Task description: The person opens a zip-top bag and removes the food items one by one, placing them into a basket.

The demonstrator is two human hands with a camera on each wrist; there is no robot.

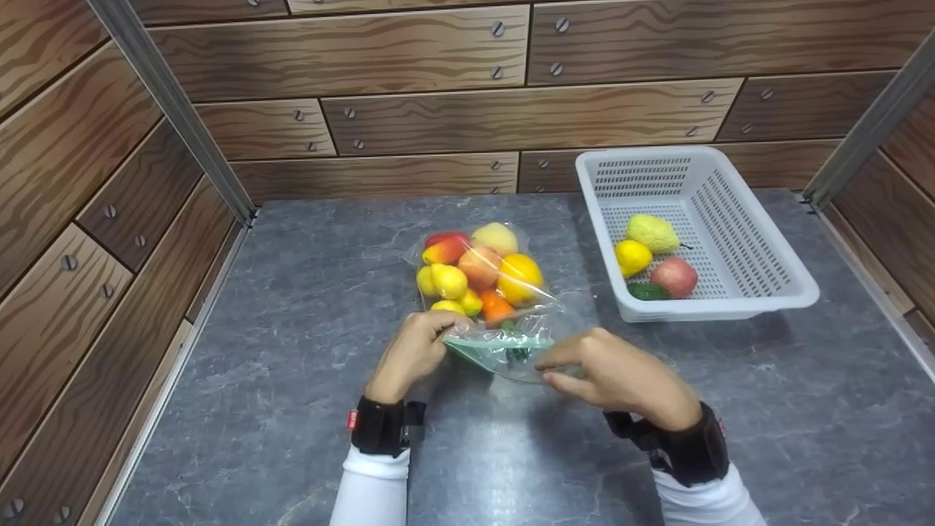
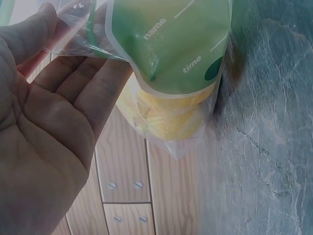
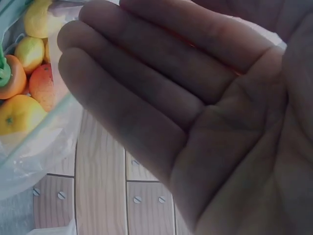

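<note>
A clear zip bag (image 1: 544, 318) full of toy-like fruit lies on the table, its green-edged mouth towards me. Inside show a red-yellow mango (image 1: 445, 249), an orange (image 1: 520, 279), a peach-coloured fruit (image 1: 480, 267) and several yellow fruits (image 1: 448, 280). My left hand (image 1: 416, 349) pinches the left corner of the mouth between thumb and fingers. In the left wrist view the bag's green panel (image 2: 171, 49) reads "name" and "time". At the mouth's right side is my right hand (image 1: 610, 369), fingertips right at the rim; the right wrist view shows its fingers (image 3: 132, 107) extended.
A white perforated basket (image 1: 701, 310) stands at the back right. In it lie a bumpy yellow-green fruit (image 1: 652, 234), a yellow fruit (image 1: 632, 258), a reddish round fruit (image 1: 673, 277) and a dark green item (image 1: 647, 291). Wood-patterned walls (image 1: 424, 120) enclose the grey table (image 1: 292, 307).
</note>
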